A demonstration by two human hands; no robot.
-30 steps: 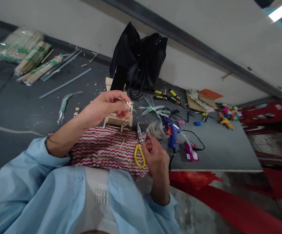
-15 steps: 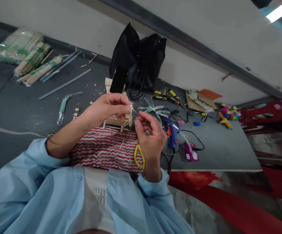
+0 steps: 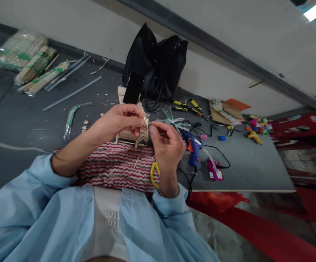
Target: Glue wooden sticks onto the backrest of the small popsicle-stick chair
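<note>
My left hand (image 3: 119, 120) is raised over the table with its fingers pinched on a tiny pale wooden piece (image 3: 146, 121). My right hand (image 3: 166, 145) has come up beside it, thumb and forefinger closed at that same piece. Just beneath both hands stands a small model made of wooden sticks (image 3: 130, 135), at the far edge of a red-and-white striped cloth (image 3: 114, 165). Yellow-handled scissors (image 3: 154, 174) lie on the cloth, partly hidden by my right wrist.
A blue glue gun (image 3: 192, 147) with its cord and a pink tool (image 3: 214, 171) lie to the right. Behind stands a black bag (image 3: 158, 65). Packs of sticks (image 3: 27, 62), long grey strips, pliers (image 3: 186, 106) and coloured bits (image 3: 253, 127) are spread across the grey table (image 3: 256, 163).
My right hand rose from beside the scissors on the cloth and moved left until its fingertips met my left hand's pinch. My left hand hardly moved.
</note>
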